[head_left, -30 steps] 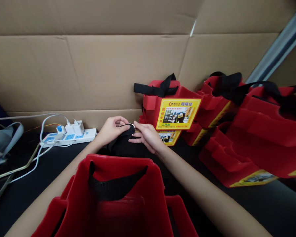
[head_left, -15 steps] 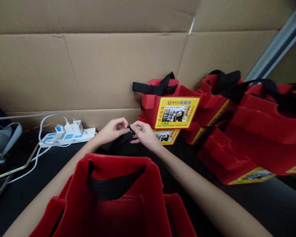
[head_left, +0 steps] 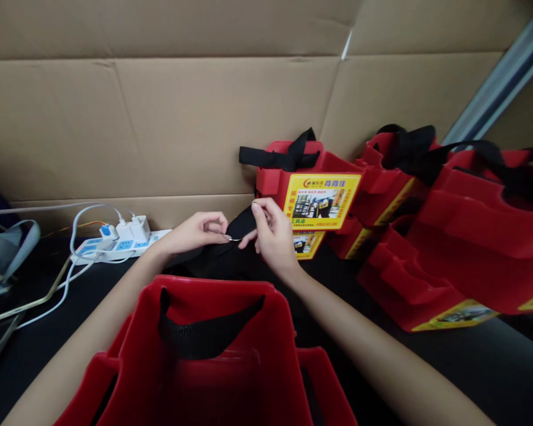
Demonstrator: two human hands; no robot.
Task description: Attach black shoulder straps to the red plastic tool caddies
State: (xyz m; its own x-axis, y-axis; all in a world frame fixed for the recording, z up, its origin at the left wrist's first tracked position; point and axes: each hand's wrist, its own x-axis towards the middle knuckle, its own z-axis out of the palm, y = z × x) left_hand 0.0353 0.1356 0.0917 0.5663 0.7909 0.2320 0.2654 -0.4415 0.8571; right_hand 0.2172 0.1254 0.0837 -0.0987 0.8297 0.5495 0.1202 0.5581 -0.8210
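Note:
Close in front of me stands a red plastic tool box (head_left: 213, 285), its open top facing me, with a black strap looped through slots in its far wall. Beyond that wall, my left hand (head_left: 204, 232) pinches a thin metal buckle (head_left: 234, 239). The end of a black webbing strap (head_left: 242, 223) passes at the buckle, held up between the thumb and fingers of my right hand (head_left: 272, 234). How the strap threads through the buckle is too small to tell.
Several red tool boxes (head_left: 479, 231) with yellow labels and black straps are stacked at the right. A white power strip (head_left: 115, 251) with plugs and cables lies at the left on the black surface (head_left: 39, 349). Cardboard (head_left: 182, 124) forms the back wall.
My right hand has moved up and right, drawing a longer piece of strap out from the buckle. My left hand stays at nearly the same place, still pinching.

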